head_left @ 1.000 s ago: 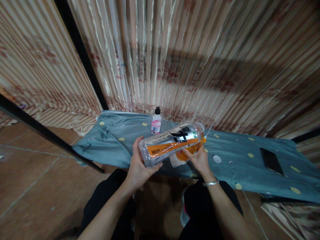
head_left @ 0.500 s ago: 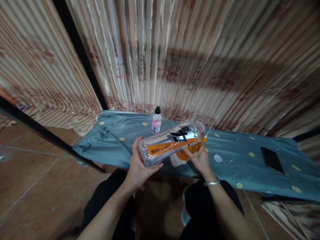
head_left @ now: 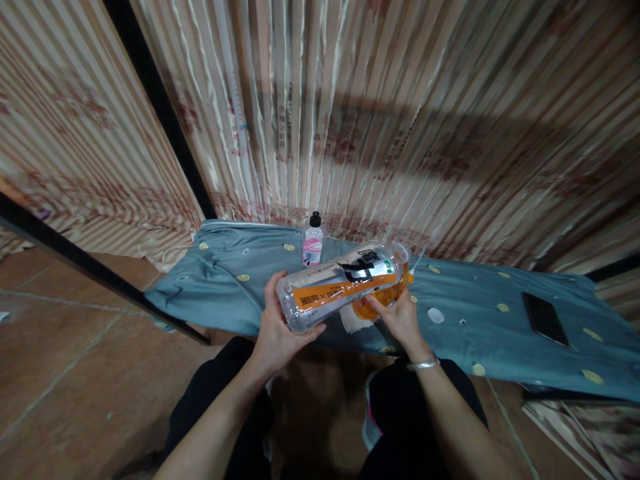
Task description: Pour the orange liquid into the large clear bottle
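While the left hand [head_left: 280, 335] supports the base of a large clear bottle [head_left: 340, 288], its neck pointing right, the right hand [head_left: 403, 324] holds a translucent orange container [head_left: 386, 300] close by the neck end, above a patterned teal cloth [head_left: 220, 300]. The left fingers spread wide around the bottle; the right fingers curl on the container, their tips hidden. The step appears to be holding the two vessels together, though whether they touch cannot be told; the next move likely calls for steady alignment. A pink-labelled bottle [head_left: 313, 248] stands beyond.
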Motion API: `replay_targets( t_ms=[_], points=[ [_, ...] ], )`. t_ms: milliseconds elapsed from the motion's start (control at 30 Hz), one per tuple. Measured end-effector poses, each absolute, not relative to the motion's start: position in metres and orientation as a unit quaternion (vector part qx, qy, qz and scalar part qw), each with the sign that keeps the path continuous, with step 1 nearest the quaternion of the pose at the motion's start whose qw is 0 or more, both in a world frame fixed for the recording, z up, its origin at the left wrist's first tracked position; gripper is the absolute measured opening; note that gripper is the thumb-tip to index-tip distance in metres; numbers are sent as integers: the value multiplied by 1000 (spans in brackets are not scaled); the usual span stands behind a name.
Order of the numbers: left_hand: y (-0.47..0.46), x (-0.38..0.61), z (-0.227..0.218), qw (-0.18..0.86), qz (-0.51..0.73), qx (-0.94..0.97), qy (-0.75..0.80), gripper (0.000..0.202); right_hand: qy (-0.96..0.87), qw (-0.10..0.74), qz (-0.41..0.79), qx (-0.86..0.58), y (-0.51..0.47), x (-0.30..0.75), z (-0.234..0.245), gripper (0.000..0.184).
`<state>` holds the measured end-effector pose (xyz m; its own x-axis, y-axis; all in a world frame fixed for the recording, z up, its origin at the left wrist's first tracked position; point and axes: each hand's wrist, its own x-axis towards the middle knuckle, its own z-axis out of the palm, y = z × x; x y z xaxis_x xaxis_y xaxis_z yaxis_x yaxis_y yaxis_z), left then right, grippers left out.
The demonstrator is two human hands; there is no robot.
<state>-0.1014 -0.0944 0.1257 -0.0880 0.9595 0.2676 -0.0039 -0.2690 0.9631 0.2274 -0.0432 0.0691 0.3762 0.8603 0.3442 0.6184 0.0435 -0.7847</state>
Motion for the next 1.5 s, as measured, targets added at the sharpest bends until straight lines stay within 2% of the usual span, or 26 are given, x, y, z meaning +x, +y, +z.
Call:
replay_targets(
  t_ms=[433,767,933,1500],
  points=[
    [-95,-104,126,417,575,545,445,126,-535,467,142,-689,-43,226,71,129],
    [-95,-102,124,417,578,546,441,125,-537,465,153,-687,-43,230,67,122],
    [-95,-101,122,417,582,544,437,125,-531,474,155,-685,-43,229,65,126],
    [-96,-101,128,420,571,548,444,124,-535,468,144,-688,-43,227,68,122]
  ],
)
